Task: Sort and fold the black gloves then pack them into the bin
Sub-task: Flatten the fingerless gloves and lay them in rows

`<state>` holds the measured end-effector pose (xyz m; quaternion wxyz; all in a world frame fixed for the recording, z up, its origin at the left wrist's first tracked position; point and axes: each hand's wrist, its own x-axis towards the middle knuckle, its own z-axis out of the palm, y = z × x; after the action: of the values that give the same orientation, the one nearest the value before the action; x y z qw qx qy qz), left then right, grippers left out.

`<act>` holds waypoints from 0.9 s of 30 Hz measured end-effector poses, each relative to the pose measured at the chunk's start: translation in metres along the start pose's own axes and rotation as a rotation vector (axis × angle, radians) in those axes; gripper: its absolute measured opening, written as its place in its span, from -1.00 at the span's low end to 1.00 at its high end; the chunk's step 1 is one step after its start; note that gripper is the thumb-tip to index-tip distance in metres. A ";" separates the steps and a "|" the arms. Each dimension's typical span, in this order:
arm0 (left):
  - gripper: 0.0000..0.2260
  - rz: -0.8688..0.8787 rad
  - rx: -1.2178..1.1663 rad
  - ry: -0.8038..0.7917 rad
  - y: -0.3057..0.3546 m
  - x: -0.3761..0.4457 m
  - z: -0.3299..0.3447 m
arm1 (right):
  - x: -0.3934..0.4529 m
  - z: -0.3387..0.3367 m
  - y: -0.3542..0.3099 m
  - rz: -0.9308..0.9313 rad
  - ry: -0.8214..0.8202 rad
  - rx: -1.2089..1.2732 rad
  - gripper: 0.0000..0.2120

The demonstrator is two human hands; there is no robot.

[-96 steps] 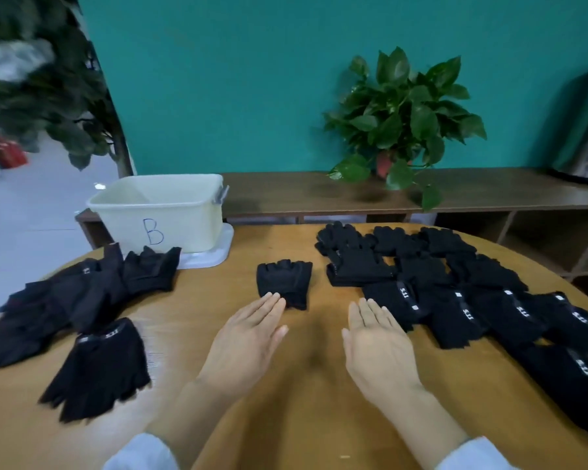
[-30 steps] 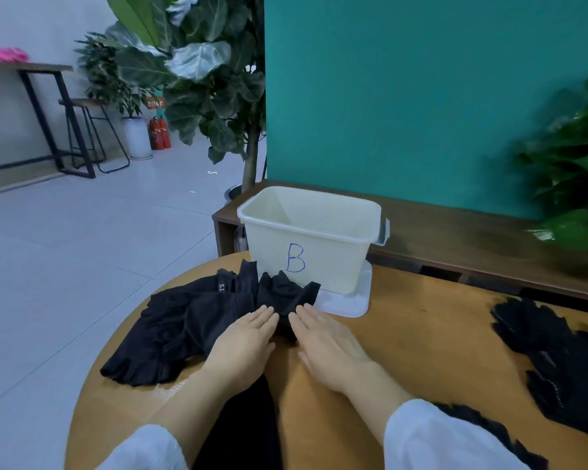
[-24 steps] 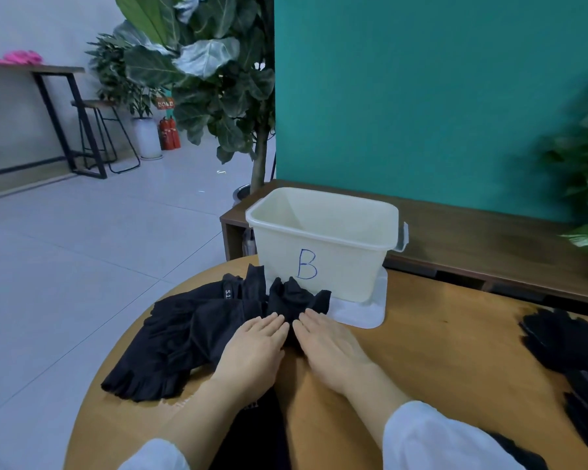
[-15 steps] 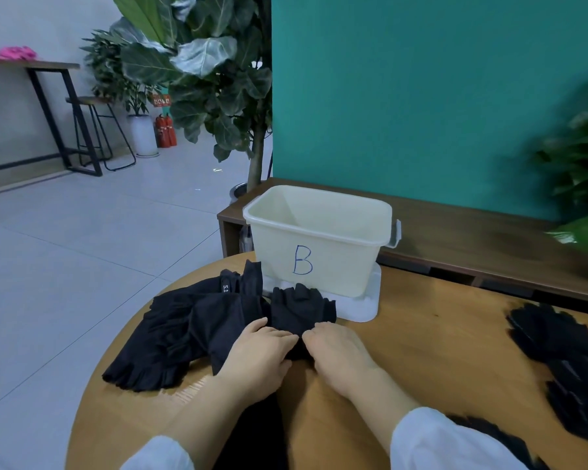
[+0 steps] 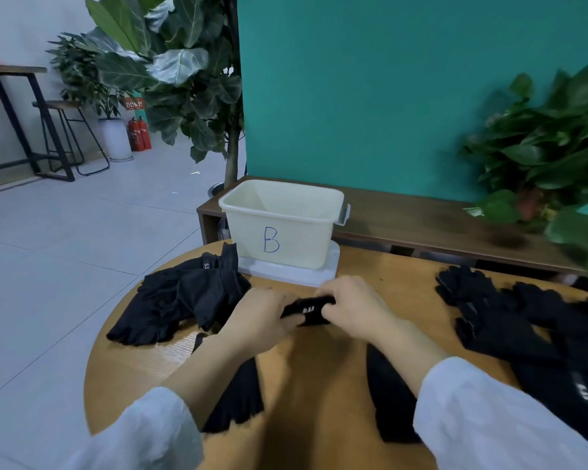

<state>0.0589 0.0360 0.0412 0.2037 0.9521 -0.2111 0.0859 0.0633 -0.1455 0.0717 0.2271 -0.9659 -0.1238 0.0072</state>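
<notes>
Both hands hold one black glove (image 5: 308,310) bunched just above the round wooden table (image 5: 319,368), in front of the bin. My left hand (image 5: 258,317) grips its left end and my right hand (image 5: 353,308) grips its right end. The cream bin (image 5: 282,222), marked "B", stands empty on a white lid (image 5: 323,273) at the table's far edge. A loose heap of black gloves (image 5: 177,300) lies to the left of my hands. A larger spread of black gloves (image 5: 523,330) covers the table's right side.
Two more black gloves lie under my forearms, one (image 5: 241,398) on the left and one (image 5: 387,398) on the right. A low wooden shelf (image 5: 438,228) with a potted plant (image 5: 550,154) runs behind the table. A tall leafy plant (image 5: 184,72) stands behind the bin.
My hands went from lying flat on the left heap to curling round one glove. They have pulled it off the heap to the right, into the space in front of the bin.
</notes>
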 end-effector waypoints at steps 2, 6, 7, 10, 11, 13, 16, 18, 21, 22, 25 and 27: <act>-0.88 -0.111 -0.304 -0.010 0.013 -0.001 -0.013 | -0.014 -0.023 0.004 0.013 0.018 0.180 -0.71; -0.85 -0.156 -0.798 -0.156 0.043 0.000 -0.039 | -0.048 -0.061 0.016 -0.002 -0.087 0.466 -0.71; -0.83 -0.147 -0.830 -0.203 0.051 -0.001 -0.045 | -0.056 -0.066 0.019 -0.001 -0.101 0.480 -0.80; -0.83 -0.128 -0.844 -0.303 0.067 -0.003 -0.053 | -0.070 -0.071 0.030 0.025 -0.091 0.531 -0.90; -0.86 -0.132 -0.845 -0.320 0.069 -0.003 -0.054 | -0.073 -0.070 0.034 0.039 -0.099 0.561 -0.88; -0.97 -0.141 -0.810 -0.317 0.070 -0.004 -0.052 | -0.076 -0.068 0.041 0.069 -0.125 0.600 -0.84; -0.97 -0.155 -0.789 -0.251 0.071 0.000 -0.048 | -0.071 -0.065 0.046 0.074 -0.110 0.602 -0.84; -0.95 -0.147 -0.801 -0.160 0.069 0.007 -0.046 | -0.062 -0.064 0.045 0.058 -0.032 0.569 -0.89; -0.87 -0.119 -0.733 -0.035 0.062 0.019 -0.045 | -0.046 -0.060 0.039 0.023 0.101 0.473 -0.91; -0.87 -0.112 -0.654 -0.007 0.059 0.021 -0.044 | -0.042 -0.057 0.038 -0.001 0.136 0.384 -0.89; -0.85 -0.094 -0.398 0.051 0.042 0.013 -0.027 | -0.039 -0.030 0.044 -0.112 0.205 0.017 -0.84; -0.89 -0.076 -0.280 0.028 0.030 -0.002 -0.007 | -0.044 0.002 0.053 -0.271 0.284 -0.203 -0.84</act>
<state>0.0433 0.0151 0.0579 0.3406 0.9204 -0.1819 0.0612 0.0328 -0.2010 0.0452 0.1427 -0.9496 -0.2195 -0.1722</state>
